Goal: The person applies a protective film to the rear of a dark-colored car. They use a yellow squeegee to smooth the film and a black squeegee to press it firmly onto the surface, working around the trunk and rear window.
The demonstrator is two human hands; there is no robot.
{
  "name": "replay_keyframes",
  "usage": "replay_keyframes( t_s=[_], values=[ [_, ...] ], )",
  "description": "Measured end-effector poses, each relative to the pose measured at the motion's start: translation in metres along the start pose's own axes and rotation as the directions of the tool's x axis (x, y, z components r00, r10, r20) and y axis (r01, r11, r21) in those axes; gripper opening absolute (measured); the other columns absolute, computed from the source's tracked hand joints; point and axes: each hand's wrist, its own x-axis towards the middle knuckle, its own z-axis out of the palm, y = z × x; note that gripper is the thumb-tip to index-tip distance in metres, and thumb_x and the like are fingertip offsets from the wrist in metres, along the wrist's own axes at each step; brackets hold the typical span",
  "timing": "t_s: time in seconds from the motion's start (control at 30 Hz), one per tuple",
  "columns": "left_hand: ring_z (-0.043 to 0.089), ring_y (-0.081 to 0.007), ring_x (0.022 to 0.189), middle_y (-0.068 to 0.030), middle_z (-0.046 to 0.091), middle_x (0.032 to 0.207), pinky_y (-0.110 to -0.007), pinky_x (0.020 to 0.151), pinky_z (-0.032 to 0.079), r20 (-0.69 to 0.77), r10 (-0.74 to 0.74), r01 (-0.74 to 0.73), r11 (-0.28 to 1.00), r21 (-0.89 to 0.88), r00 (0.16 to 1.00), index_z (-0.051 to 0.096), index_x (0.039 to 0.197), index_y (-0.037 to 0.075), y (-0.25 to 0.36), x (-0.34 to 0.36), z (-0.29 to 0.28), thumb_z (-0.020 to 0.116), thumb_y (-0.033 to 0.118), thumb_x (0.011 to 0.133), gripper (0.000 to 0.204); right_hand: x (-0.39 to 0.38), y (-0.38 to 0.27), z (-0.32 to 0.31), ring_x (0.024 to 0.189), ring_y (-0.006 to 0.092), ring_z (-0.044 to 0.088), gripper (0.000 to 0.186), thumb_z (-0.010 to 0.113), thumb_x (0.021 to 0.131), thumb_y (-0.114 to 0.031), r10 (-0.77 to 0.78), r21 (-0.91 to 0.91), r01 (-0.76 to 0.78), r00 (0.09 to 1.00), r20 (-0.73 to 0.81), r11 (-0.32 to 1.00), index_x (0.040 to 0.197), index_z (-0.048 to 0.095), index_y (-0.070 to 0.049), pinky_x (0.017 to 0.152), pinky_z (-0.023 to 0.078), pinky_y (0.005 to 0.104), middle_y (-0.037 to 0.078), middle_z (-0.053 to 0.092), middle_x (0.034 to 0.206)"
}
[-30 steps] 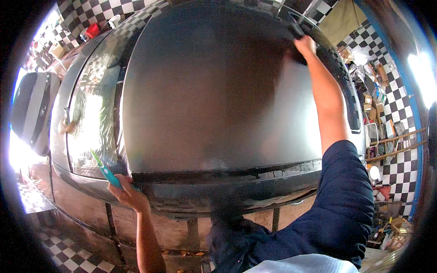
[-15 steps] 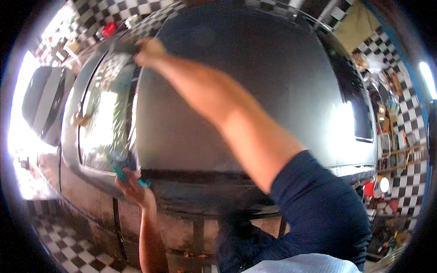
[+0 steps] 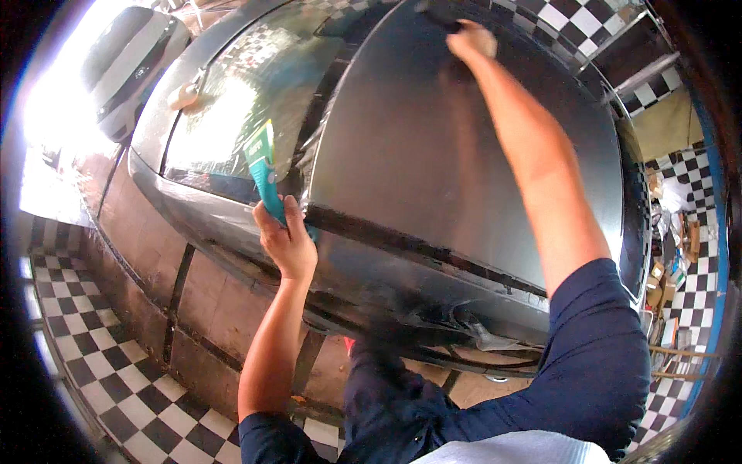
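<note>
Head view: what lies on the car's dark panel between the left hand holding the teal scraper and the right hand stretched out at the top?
Only bare dark panel, seen in the head view, separates the left hand with its teal scraper from the right hand.

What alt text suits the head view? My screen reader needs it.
A person leans over a dark car roof, right hand pressing a dark pad at its far edge, left hand holding a teal scraper by the glass; checkered floor below.

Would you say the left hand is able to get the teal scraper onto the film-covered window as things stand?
Probably yes. The left hand holds the teal scraper with its blade end lying over the lower edge of the film-covered window, and nothing lies between them. The right hand is far off, up on the dark panel.
</note>
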Motion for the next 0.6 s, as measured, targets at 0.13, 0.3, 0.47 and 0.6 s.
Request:
replay_keyframes(
  t_s=[0.13, 0.3, 0.47, 0.6],
  values=[
    [0.058, -0.0191, 0.066, -0.0086, 0.055, 0.078, -0.032, 0.061, 0.045, 0.014, 0.0, 0.0, 1.0, 0.003, 1.0, 0.048, 0.098, 0.003, 0.0, 0.002, 0.006, 0.055, 0.023, 0.093, 0.022, -0.025, -0.116, 0.029, 0.081, 0.0308, 0.064, 0.037, 0.067, 0.069, -0.03, -0.203, 0.561, 0.144, 0.978, 0.044, 0.815, 0.1, 0.066, -0.01, 0.075, 0.049, 0.0385, 0.014, 0.067, 0.085],
    [0.057, -0.0359, 0.072, -0.0154, 0.056, 0.079, -0.042, 0.066, 0.044, -0.03, 0.002, 0.001, 0.997, 0.08, 1.0, 0.046, 0.098, 0.004, -0.023, 0.0, -0.007, 0.054, 0.03, 0.092, 0.028, -0.085, -0.105, -0.062, 0.09, 0.0234, 0.061, 0.035, 0.073, 0.074, -0.028, -0.65, 0.435, 0.696, 0.707, -0.278, 0.571, 0.098, 0.065, -0.005, 0.08, 0.046, 0.0347, 0.012, 0.064, 0.093],
    [0.057, -0.0405, 0.072, -0.0176, 0.056, 0.076, -0.048, 0.063, 0.042, -0.006, 0.019, -0.019, 0.993, 0.113, 1.0, 0.043, 0.099, 0.005, 0.006, 0.002, -0.001, 0.053, 0.03, 0.092, 0.028, -0.152, 0.03, -0.172, 0.091, 0.0271, 0.061, 0.037, 0.068, 0.078, -0.043, -0.334, 0.209, 0.333, 0.942, -0.033, 0.919, 0.106, 0.061, -0.02, 0.08, 0.049, 0.0353, 0.005, 0.061, 0.098],
    [0.055, -0.0398, 0.07, -0.0179, 0.055, 0.075, -0.047, 0.063, 0.041, -0.008, -0.007, 0.008, 0.988, 0.153, 1.0, 0.043, 0.096, 0.004, 0.008, 0.004, 0.0, 0.053, 0.029, 0.092, 0.028, -0.16, 0.132, -0.174, 0.086, 0.0275, 0.062, 0.038, 0.073, 0.075, -0.031, -0.269, 0.018, 0.289, 0.912, -0.309, 0.957, 0.105, 0.06, -0.011, 0.076, 0.049, 0.0383, 0.009, 0.062, 0.094]
  ],
)
